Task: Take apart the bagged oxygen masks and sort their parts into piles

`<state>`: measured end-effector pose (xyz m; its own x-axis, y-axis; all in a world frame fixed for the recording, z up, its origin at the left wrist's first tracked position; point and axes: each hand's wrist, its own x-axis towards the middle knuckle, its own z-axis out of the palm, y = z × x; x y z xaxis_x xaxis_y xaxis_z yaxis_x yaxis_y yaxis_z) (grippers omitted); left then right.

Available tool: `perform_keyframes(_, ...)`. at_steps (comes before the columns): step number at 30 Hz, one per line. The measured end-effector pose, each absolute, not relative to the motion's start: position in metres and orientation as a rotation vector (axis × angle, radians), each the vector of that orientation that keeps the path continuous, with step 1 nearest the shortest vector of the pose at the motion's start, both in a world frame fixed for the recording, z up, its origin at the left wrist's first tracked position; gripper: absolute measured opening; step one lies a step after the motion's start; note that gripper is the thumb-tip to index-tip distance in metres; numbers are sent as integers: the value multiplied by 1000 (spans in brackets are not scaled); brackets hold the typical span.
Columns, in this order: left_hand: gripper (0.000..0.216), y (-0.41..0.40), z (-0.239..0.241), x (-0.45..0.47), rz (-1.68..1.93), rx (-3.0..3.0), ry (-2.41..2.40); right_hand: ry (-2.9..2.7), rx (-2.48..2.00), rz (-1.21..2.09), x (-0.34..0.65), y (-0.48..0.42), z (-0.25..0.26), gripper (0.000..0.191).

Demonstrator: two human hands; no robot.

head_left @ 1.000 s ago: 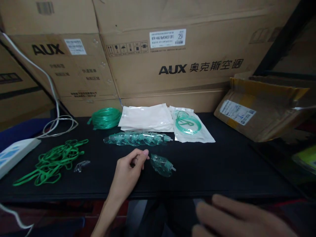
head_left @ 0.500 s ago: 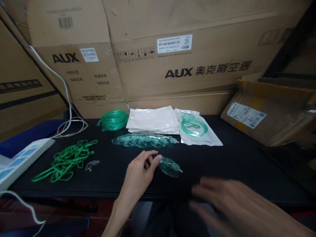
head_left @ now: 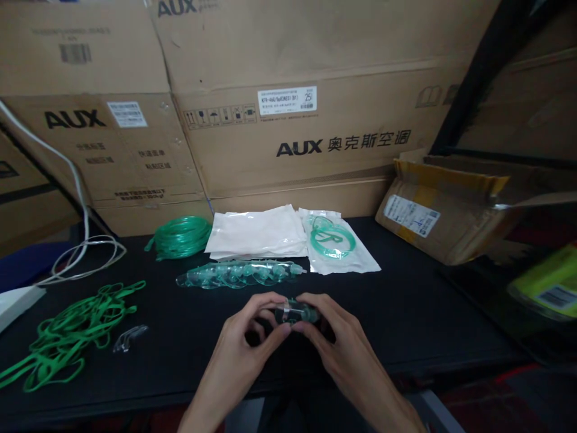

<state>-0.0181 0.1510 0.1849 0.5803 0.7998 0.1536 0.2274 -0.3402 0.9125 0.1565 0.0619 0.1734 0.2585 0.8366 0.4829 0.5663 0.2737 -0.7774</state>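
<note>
A clear green oxygen mask [head_left: 295,312] is between my two hands, low over the front middle of the black table. My left hand [head_left: 252,328] pinches its left side with thumb and fingers. On the other side, my right hand [head_left: 331,328] grips it the same way, and the fingers cover much of its edges. Just beyond lies a row of nested green masks [head_left: 238,274]. To the left are a tangle of green elastic straps [head_left: 76,331] and some small clear metal-looking strips [head_left: 130,338].
Behind the masks are coiled green tubing [head_left: 181,237], a stack of white pouches [head_left: 256,233] and a bagged tubing set [head_left: 332,239]. An opened cardboard box [head_left: 417,210] sits at the right. Large cartons [head_left: 288,174] wall off the back. White cable [head_left: 81,198] runs down the left.
My right hand has come in from the lower right and taken hold of the mask's right side. The mask is now held between both hands. The view has shifted to the right.
</note>
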Motion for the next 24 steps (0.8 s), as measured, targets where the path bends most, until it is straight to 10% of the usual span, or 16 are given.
perform_keyframes(24, 49, 160, 200, -3, 751, 1656, 836, -1064, -1339, 623, 165, 68, 174, 27)
